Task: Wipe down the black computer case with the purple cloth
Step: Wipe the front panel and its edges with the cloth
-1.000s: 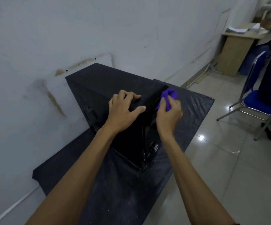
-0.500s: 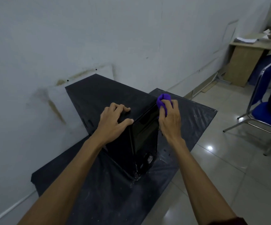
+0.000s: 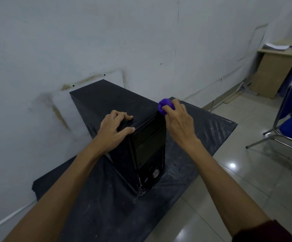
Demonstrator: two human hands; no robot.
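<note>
Wiping case [image 3: 106,105] edge with cloth [image 3: 163,106] bunched in right hand [image 3: 180,123], steadying with spread left hand [image 3: 113,127]. Next probably needs firm sweeping.

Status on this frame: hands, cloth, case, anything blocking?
Left hand rests on black computer case top. Right hand grips purple cloth at case's top right edge. Nothing blocking seen.

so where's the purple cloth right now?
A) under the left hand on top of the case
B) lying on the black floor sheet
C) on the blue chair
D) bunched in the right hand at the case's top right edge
D: the right hand grips the balled purple cloth at the top right edge of the black computer case; the left hand rests bare on the top.
</note>
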